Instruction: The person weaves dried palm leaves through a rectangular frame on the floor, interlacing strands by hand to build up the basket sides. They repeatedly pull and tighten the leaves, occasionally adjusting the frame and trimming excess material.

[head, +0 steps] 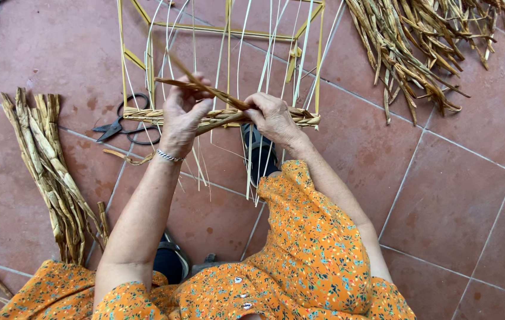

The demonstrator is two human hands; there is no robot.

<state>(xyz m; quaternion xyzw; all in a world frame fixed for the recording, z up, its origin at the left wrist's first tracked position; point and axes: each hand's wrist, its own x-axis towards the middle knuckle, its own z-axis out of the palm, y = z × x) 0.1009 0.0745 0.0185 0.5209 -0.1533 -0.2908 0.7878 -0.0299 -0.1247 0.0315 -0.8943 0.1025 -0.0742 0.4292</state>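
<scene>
A yellow frame (123,53) strung with thin pale strands stands on the tiled floor in front of me. A band of woven dried-leaf braid (309,118) runs along its near edge. My left hand (182,112) pinches a twisted dried-leaf strand (205,88) that slants up to the left across the pale strands. My right hand (272,115) grips the same strand where it meets the braid. A thin bracelet circles my left wrist. Both hands touch the weave.
Black scissors (123,124) lie on the tiles left of the frame. A bundle of dried leaves (51,172) lies at the left, a larger heap (412,47) at the top right. My dark shoes (259,155) show under the frame and by my orange floral dress.
</scene>
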